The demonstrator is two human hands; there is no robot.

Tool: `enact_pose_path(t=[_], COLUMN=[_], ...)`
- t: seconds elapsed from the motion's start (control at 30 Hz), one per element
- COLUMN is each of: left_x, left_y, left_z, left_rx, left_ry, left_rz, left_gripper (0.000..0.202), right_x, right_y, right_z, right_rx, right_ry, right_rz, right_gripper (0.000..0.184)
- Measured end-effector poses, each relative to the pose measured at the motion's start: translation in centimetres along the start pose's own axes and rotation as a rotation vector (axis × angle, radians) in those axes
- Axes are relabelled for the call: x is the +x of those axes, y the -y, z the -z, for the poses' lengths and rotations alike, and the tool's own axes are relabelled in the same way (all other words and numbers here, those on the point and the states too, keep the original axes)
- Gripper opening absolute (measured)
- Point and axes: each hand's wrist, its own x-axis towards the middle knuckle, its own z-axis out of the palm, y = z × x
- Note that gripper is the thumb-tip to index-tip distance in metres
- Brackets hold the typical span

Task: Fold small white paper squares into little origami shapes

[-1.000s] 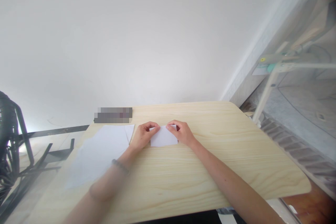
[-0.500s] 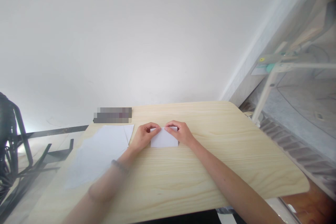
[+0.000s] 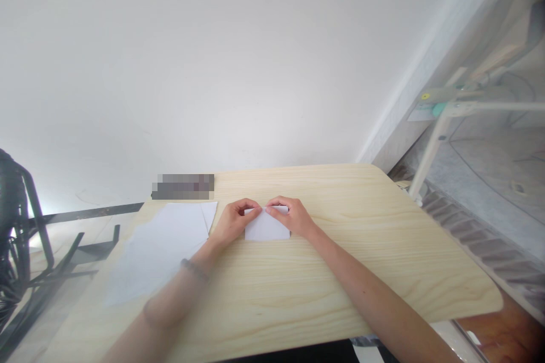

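Folded paper [image 3: 267, 230] lies flat on the worktop [image 3: 340, 272], long axis left-right. Left hand [image 3: 232, 221] sits at its left end and right hand [image 3: 294, 217] at its right, equally near. Fingertips of both hands pinch its far edge mid-span.

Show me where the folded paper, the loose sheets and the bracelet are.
folded paper [image 3: 267, 231]: head view, bare lower half of its face.
loose sheets [image 3: 170, 235]: head view, middle of the top sheet.
bracelet [image 3: 195, 270]: head view, band across the left wrist.
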Motion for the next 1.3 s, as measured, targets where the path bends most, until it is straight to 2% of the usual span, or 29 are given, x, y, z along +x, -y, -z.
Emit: enact_pose_path(t=[0.4, 1.3], left_x=[-0.01, 0.03], left_y=[-0.14, 0.08], left_z=[0.04, 0.09], left_rx=[0.019, 0.027], left_ry=[-0.04, -0.021], left_rz=[0.007, 0.044], left_gripper=[0.027, 0.029], right_x=[-0.01, 0.04], right_y=[-0.16, -0.06], right_z=[-0.04, 0.05], right_rx=[-0.016, -0.013], right_ry=[-0.032, 0.008], right_rz=[-0.062, -0.02], right_gripper=[0.02, 0.02])
